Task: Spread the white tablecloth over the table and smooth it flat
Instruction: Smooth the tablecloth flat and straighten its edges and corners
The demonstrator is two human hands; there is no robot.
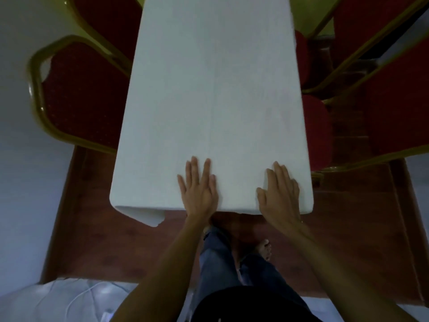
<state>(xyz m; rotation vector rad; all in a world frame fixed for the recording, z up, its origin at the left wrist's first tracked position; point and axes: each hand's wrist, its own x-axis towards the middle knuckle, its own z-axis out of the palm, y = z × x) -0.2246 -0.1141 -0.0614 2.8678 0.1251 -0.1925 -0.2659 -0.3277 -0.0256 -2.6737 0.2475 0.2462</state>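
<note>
Nearest: bare foot [263, 248] on brown floor [104, 240]. Next, left hand [199, 189] flat, fingers straight, pressed on white tablecloth [213, 101] at near edge, about centre. right hand [278, 194] likewise flat, fingers straight, near right corner; hands apart. Cloth spread over whole tabletop, faint centre crease, near-left corner flap hanging off edge. Farther out: red gold-framed chairs [76, 96] both sides.

red gold-framed chair [76, 94] left | red chairs [394, 101] right | brown rug [116, 247] underfoot | possibly white cable [79, 297]
</note>
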